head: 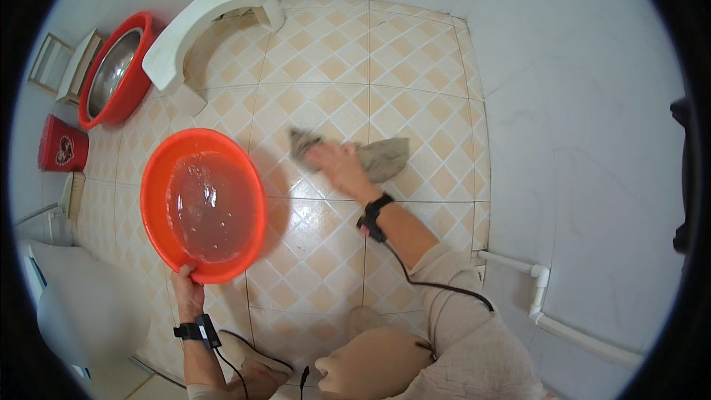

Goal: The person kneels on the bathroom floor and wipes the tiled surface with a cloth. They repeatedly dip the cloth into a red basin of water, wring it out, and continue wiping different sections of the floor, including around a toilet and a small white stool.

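Note:
My left hand (189, 291) grips the near rim of an orange plastic basin (150, 200), thumb over the edge. Cloudy water (216, 211) with a few bubbles fills its lower part; whether the basin rests on the floor or is lifted cannot be made out. To the right of it, my right hand (336, 164) is blurred and holds a grey-brown cloth (386, 159) against or just above the tiled floor (311, 233). The cloth shows on both sides of the hand, bunched near the fingertips. Both wrists wear black straps with cables.
A white stool (205, 28) stands at the back left, beside a red basin (145, 39) holding a metal bowl (114, 75). A red bin (64, 144) and a brush (75, 197) are along the left wall. White pipe (589, 339) runs by the right wall (589, 122).

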{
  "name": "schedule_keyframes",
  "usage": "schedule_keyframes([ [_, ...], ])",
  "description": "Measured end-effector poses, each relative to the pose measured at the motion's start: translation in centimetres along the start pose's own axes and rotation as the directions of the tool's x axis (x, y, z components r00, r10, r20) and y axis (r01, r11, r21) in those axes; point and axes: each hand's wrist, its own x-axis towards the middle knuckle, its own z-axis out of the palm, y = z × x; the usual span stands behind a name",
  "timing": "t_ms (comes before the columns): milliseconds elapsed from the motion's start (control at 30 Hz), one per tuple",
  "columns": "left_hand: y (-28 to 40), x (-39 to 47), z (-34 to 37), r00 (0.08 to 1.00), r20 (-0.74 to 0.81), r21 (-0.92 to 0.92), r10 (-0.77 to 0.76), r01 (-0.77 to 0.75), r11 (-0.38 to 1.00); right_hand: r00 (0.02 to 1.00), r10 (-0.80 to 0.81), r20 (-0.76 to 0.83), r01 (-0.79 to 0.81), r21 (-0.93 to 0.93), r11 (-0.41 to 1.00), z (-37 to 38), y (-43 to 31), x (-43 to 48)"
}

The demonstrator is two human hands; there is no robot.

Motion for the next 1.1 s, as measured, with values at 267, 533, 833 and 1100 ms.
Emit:
schedule_keyframes([
  [267,-0.5,2.4,-2.9,0.993,-0.122,-0.023,0.001,-0.004,1.0,0.826,-0.451,0.338,0.154,0.634,0.758,-0.7,-18.0,-16.9],
  [533,-1.1,1.9,-0.8,0.996,-0.072,-0.056,-0.054,0.05,0.997,0.911,0.375,-0.169,-0.331,0.242,0.912,-15.5,5.2,-13.7],
  [833,-2.0,0.6,5.5,0.995,0.016,0.014,-0.099,0.099,0.995,0.949,0.312,0.042,-0.311,-0.014,0.95,-7.5,-1.9,-24.7],
  [1100,-2.4,0.1,11.5,0.981,0.131,0.043,-0.147,0.142,0.989,0.727,0.674,0.126,-0.612,0.565,0.554,-13.6,-16.1,-34.6],
])
